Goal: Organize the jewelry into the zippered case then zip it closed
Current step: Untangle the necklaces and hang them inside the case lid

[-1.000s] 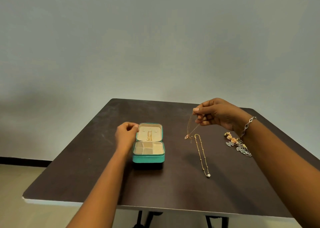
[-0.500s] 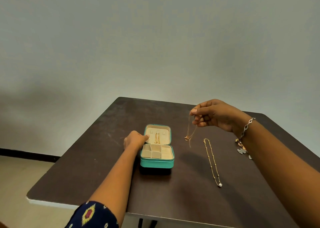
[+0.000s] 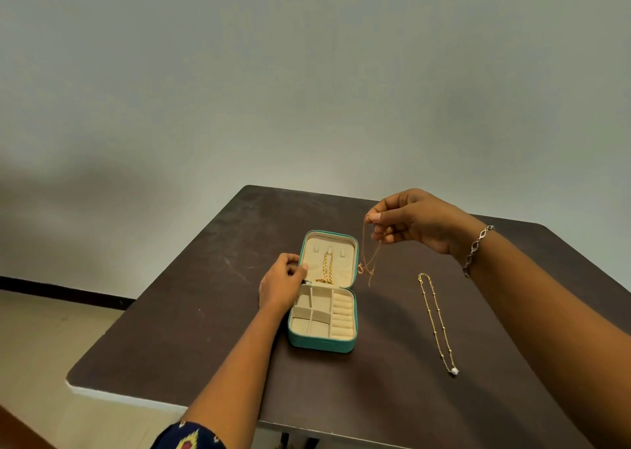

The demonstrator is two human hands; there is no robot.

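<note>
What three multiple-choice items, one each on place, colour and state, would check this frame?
1. Where does the beaded necklace lie?
A. on the table, right of the case
B. inside the case
C. in the left hand

2. What colour is the case outside?
A. red
B. teal
C. black

3. What does the right hand hold?
A. nothing
B. the case lid
C. a thin gold chain

Answers: 1 A, it lies flat on bare tabletop; 2 B, its walls are teal; 3 C, the chain hangs from pinched fingertips.

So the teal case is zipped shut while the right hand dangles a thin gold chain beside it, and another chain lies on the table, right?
Not quite: the head view shows the teal case lying open, lid up. The right hand does dangle the thin gold chain beside it, and another chain lies on the table.
</note>
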